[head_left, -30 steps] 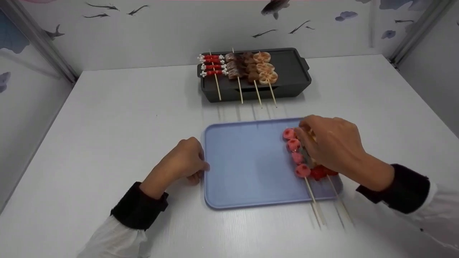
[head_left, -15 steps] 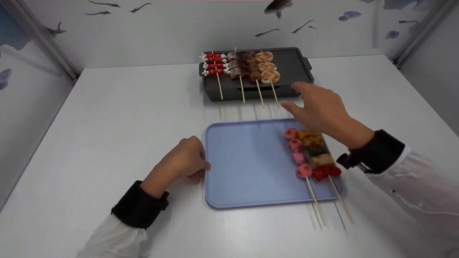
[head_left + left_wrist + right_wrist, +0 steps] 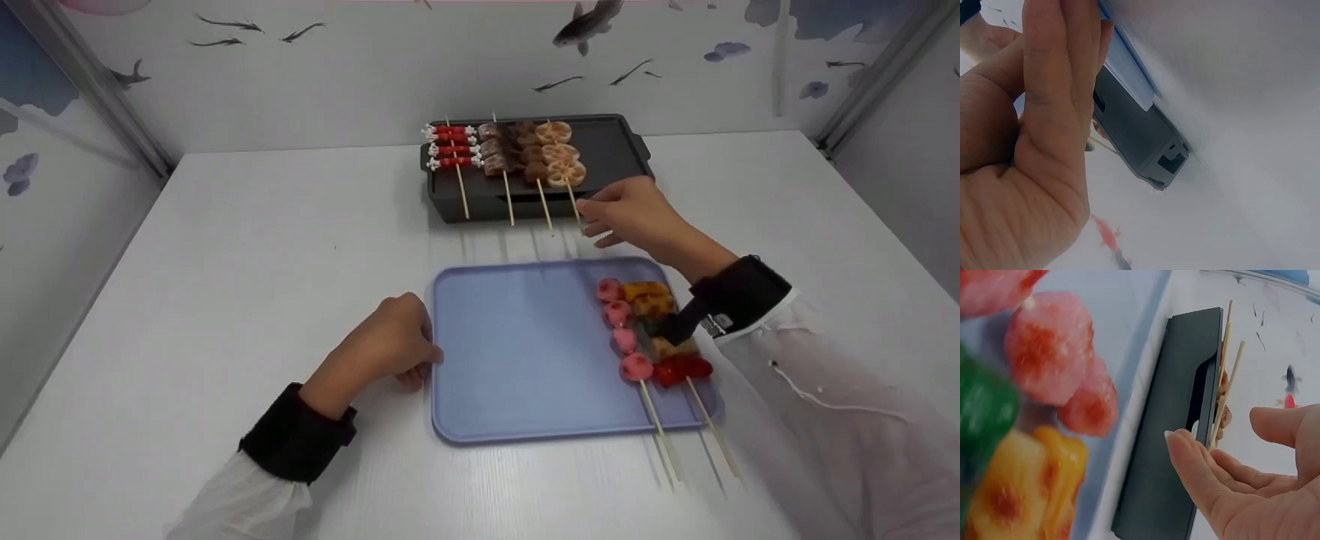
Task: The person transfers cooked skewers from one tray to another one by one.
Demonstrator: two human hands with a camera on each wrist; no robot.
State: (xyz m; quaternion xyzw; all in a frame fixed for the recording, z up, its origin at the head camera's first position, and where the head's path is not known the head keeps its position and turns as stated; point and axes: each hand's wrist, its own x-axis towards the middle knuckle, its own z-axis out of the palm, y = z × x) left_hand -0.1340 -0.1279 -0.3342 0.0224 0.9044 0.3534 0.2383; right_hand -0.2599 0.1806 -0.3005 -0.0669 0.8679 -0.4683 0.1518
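Observation:
My left hand (image 3: 390, 337) grips the left rim of the blue tray (image 3: 510, 352), thumb tip over the edge. Above the tray's far right corner, my right hand (image 3: 634, 214) reaches to the lower stick of a lotus root skewer (image 3: 562, 155). Its thumb and fingers stand apart around the stick's end in the right wrist view. That skewer lies on a black grill (image 3: 611, 150), rightmost in a row with a brown meat skewer (image 3: 529, 154), a greyish meat skewer (image 3: 493, 150) and a red-and-white skewer (image 3: 454, 150).
On the tray's right side lie a pink ball skewer (image 3: 625, 341) and a mixed vegetable skewer (image 3: 679, 367), sticks jutting over the near edge. The right wrist strap overlaps the vegetables. Behind the grill stands a white wall (image 3: 337, 82) with painted fish.
My right hand has left the vegetable skewer on the tray, opened, and moved forward and left to the lotus root skewer's stick. My left hand stays on the tray's rim.

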